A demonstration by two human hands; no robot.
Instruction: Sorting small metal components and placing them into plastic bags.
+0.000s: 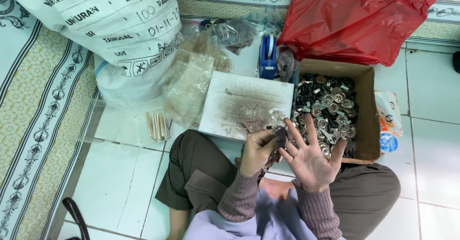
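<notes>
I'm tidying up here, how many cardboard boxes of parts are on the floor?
1. The open cardboard box sits on the tiled floor just beyond the right hand, below the red plastic bag. Others may be hidden.

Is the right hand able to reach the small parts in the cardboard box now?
Probably yes: the right hand is open right above the open-topped cardboard box, nothing between it and the small parts.

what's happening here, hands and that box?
A person sits cross-legged on a tiled floor. The left hand pinches a small dark piece at its fingertips; the right hand is open, palm up, fingers spread, holding nothing visible. Just beyond the hands sits a cardboard box of small dark parts and round metal pieces, beside a white board smudged dark. A red plastic bag and a white sack lie behind.
</notes>
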